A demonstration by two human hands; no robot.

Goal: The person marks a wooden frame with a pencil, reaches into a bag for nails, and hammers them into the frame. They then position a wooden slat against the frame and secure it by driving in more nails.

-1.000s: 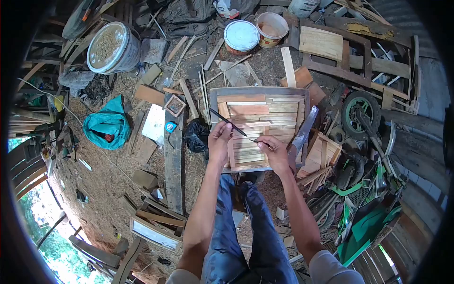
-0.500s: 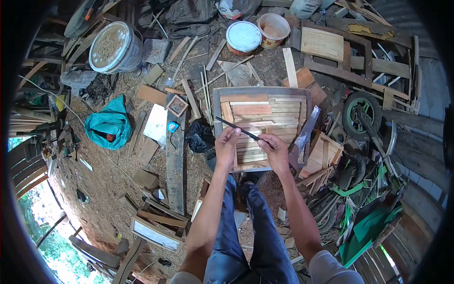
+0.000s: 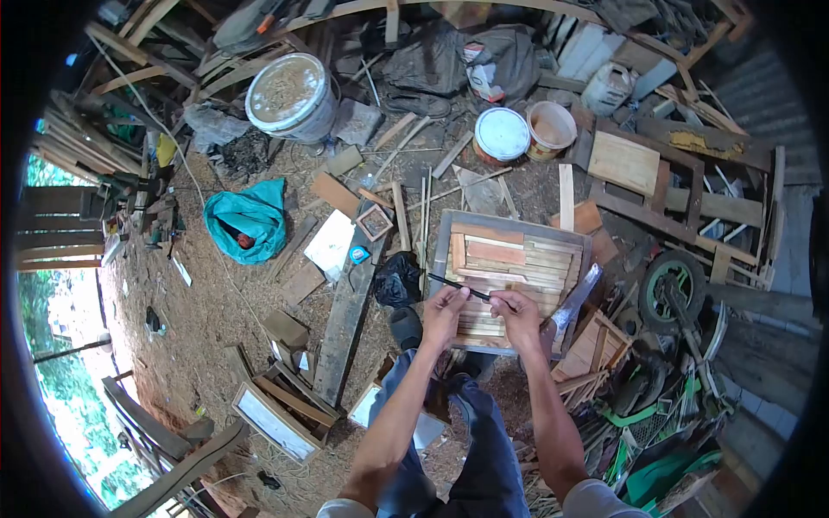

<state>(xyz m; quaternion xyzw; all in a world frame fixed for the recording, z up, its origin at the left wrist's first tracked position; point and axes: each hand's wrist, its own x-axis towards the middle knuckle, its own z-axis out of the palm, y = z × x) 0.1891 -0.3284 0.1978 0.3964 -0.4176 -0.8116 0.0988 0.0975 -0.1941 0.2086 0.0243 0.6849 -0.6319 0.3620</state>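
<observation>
A thin black stick, shaped like a pencil or pen [image 3: 477, 294], is held slantwise above the wooden board. My left hand [image 3: 443, 318] pinches it near its middle, with one end sticking out to the left. The fingers of my right hand [image 3: 521, 328] are closed on it toward the other end. Below lies a dark-framed board [image 3: 443, 244] covered with light wooden slats [image 3: 553, 268], with a few loose pieces on top. A handsaw [image 3: 577, 298] rests along the board's right side, near my right hand.
A black plastic bag [image 3: 398, 280] and a long plank [image 3: 344, 332] lie to the left, with a blue tape measure [image 3: 358, 254] beside the plank. Buckets [image 3: 502, 135] stand at the back. A motorbike wheel [image 3: 672, 291] and wooden frames crowd the right. Wood scraps litter the floor.
The view has shifted, so the board and floor items appear lower and farther right. Both hands still hold the black stick over the board.
</observation>
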